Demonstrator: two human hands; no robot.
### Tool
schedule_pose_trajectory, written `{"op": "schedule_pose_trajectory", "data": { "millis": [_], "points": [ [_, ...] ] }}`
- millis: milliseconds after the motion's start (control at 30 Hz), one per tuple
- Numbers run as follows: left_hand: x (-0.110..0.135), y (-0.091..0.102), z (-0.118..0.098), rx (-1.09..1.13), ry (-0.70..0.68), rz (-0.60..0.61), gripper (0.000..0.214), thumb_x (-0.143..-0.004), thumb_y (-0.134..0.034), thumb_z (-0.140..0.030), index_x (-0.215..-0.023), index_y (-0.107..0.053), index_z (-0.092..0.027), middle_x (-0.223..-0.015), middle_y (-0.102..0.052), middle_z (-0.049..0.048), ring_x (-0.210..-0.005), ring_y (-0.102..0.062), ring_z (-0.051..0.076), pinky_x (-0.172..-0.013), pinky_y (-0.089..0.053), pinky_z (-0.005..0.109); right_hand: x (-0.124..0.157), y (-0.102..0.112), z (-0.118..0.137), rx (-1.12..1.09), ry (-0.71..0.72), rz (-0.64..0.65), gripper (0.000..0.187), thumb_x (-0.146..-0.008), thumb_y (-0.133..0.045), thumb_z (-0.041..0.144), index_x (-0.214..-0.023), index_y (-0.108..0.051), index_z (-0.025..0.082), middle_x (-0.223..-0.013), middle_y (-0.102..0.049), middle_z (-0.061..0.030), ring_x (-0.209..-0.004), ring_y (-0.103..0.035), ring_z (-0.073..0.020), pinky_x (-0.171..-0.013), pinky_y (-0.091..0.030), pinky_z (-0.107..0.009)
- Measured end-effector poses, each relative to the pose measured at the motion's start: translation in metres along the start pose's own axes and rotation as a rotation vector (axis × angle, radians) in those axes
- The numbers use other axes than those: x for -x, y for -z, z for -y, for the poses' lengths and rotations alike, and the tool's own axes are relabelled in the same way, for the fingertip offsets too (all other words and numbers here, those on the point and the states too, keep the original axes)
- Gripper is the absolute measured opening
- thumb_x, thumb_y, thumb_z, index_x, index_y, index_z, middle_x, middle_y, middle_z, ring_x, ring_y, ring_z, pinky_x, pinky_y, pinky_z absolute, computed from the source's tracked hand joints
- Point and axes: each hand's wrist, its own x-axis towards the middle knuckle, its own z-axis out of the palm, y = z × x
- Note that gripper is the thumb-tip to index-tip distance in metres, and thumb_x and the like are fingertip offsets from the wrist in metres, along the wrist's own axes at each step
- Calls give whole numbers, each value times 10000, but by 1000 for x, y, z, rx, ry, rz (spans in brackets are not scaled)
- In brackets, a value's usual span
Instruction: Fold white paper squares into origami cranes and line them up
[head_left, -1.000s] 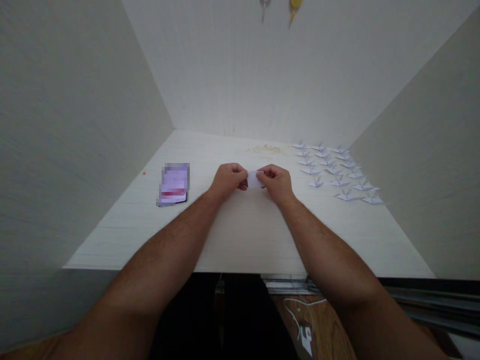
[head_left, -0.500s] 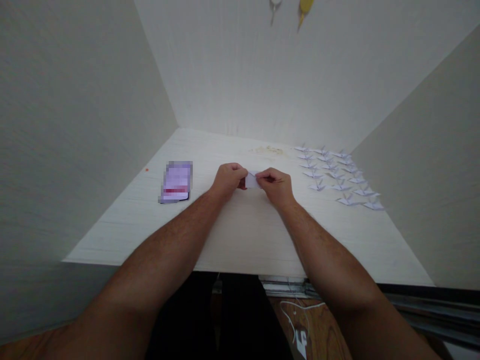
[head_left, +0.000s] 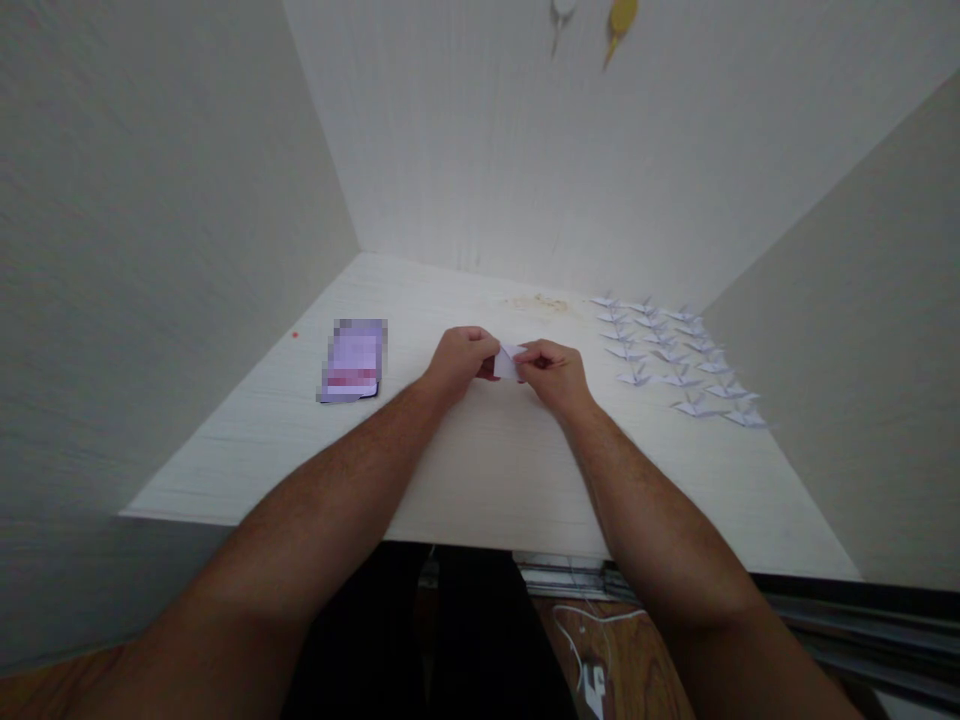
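Observation:
Over the middle of a white desk (head_left: 487, 470), both my hands pinch a small folded piece of white paper (head_left: 507, 361). My left hand (head_left: 459, 360) grips its left side with curled fingers. My right hand (head_left: 553, 372) grips its right side, thumb and fingertips pressed on the fold. The paper is partly hidden by my fingers. Several small folded paper cranes (head_left: 675, 355) lie in rows to the right of my hands.
A purple and white flat pack (head_left: 352, 359) lies on the desk to the left. Walls close the desk in on the left, back and right. Two small things, one yellow (head_left: 619, 20), hang high on the back wall. A cable (head_left: 592, 660) lies on the wooden floor below.
My hands have drawn closer together over the paper, so less of it shows, and the view has drifted slightly. Nothing else on the desk has moved.

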Motion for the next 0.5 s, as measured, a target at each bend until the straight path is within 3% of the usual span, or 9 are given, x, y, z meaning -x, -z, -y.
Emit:
{"op": "schedule_pose_trajectory", "data": {
  "millis": [167, 333, 500],
  "points": [
    [5, 0, -5, 64, 61, 71, 189, -652, -714, -289, -684, -583, -156, -621, -659, 40, -530, -623, 138, -513, -526, 263, 1, -1, 0, 0, -11, -34, 83, -657, -683, 257, -723, -706, 213, -793, -720, -10, -612, -623, -127, -591, -517, -284],
    [2, 1, -2, 56, 45, 38, 193, -612, -746, -243, -674, -591, -146, -573, -609, 10, -489, -562, 108, -493, -517, 256, 2, 0, 0, 20, 16, -16, 97, -680, -698, 268, -754, -726, 212, -836, -730, -22, -632, -634, -127, -615, -533, -290],
    [1, 0, 0, 12, 17, -2, 154, -616, -725, -220, -671, -601, -147, -572, -602, 0, -486, -548, 99, -487, -501, 243, 1, 1, 5, 12, -82, -21, 202, -747, -692, 389, -701, -688, 192, -626, -650, 2, -551, -585, -119, -556, -515, -273]
  ]
}}
